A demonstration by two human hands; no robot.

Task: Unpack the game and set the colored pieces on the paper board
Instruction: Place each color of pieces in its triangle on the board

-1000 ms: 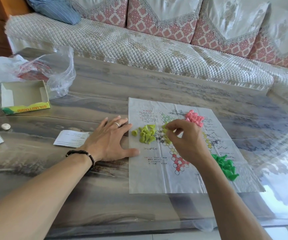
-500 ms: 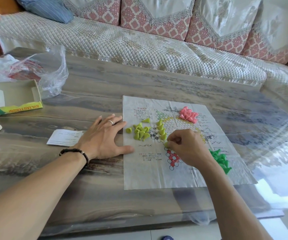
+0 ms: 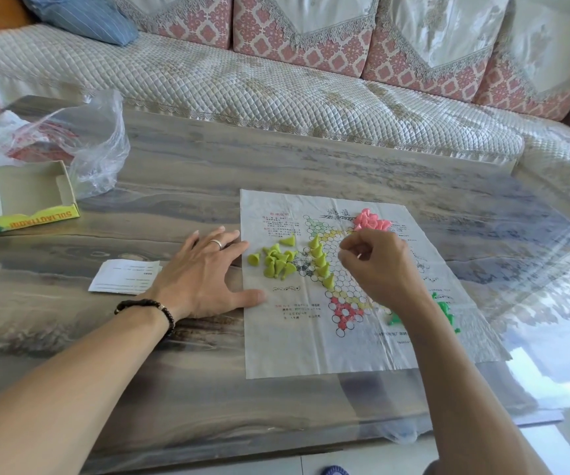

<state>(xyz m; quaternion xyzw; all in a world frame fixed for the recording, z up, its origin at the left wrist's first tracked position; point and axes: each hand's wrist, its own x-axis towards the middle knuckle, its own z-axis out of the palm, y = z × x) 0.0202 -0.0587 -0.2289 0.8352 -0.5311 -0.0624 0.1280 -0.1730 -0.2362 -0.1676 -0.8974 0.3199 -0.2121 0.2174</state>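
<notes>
While a quilted sofa (image 3: 276, 87) fills the 12 o'clock edge, the grey table (image 3: 180, 166) carries everything else. At its centre lies the paper board (image 3: 311, 344). At 9 o'clock from the board sit a clear plastic bag (image 3: 98, 149) and, just beside it, an open box (image 3: 23, 197). A white slip (image 3: 119, 277) lies near the left hand (image 3: 204, 275), which rests flat with fingers spread, thumb on the board's edge. Over the board's middle the right hand (image 3: 379, 265) has its fingers curled; whether it pinches a piece, I cannot tell. Loose yellow pieces (image 3: 276, 260) lie at the board's 9 o'clock, a row of them (image 3: 321, 262) standing on the printed cells. Pink pieces (image 3: 370, 219) cluster at 12 o'clock, green pieces (image 3: 448, 311) at 4 o'clock.
</notes>
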